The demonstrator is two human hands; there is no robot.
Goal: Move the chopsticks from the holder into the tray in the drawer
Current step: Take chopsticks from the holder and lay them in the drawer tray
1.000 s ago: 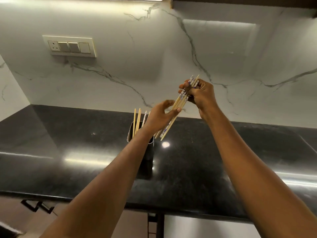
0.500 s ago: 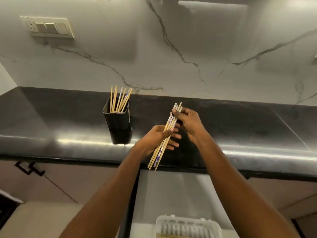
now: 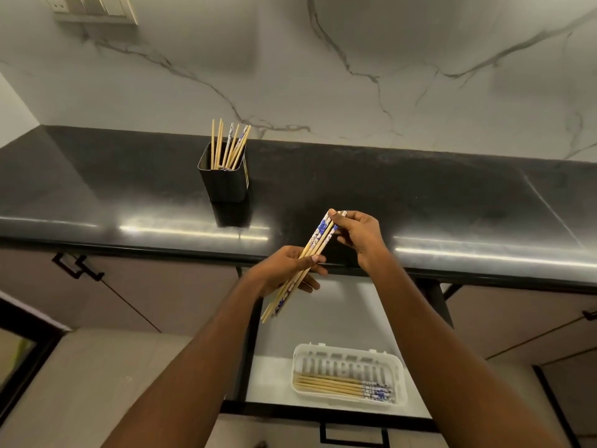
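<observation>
At about ten o'clock from the middle of the view we see the black holder (image 3: 225,179) standing upright on the dark bench (image 3: 420,195), with several chopsticks still in the holder (image 3: 230,147) fanning out of its open top, some plain wood and some with blue-and-white ends. Behind it rises the marble wall (image 3: 355,76), and a switch plate (image 3: 93,8) sits at the eleven o'clock corner.

Near the centre, our left hand (image 3: 287,270) is closed around the lower half of a held bundle of chopsticks (image 3: 310,253), thumb across the front and fingers curled behind. The bundle tilts, its plain tips pointing down toward seven o'clock and its patterned ends up toward one o'clock. Just to the right, our right hand (image 3: 358,236) pinches those patterned upper ends between thumb and fingertips. Both hands hang in front of the bench edge, above the open drawer (image 3: 268,379).

At five o'clock, inside the drawer, lies the white slotted tray (image 3: 349,354). More chopsticks in the tray (image 3: 336,384) rest side by side along its near wall, their blue-patterned ends toward three o'clock. A dark drawer handle (image 3: 353,436) shows at six o'clock, below the tray.
</observation>
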